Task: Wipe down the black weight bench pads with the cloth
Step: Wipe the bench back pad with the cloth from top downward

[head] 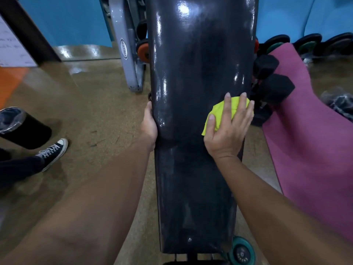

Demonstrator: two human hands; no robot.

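Note:
A long black bench pad [193, 73] runs down the middle of the view, shiny and wet-looking at its far half. My right hand [227, 131] lies flat with spread fingers on a yellow-green cloth [219, 111], pressing it onto the pad near its right edge. My left hand [150, 125] grips the pad's left edge at about the same height, fingers hidden behind the edge.
A pink mat [309, 140] lies right of the bench, with black hex dumbbells [273, 87] beside it. A grey machine frame [126, 46] stands behind left. A black bin [23, 127] and another person's sneaker [53, 152] are at the left. A teal wheel [241, 252] sits by the bench's near end.

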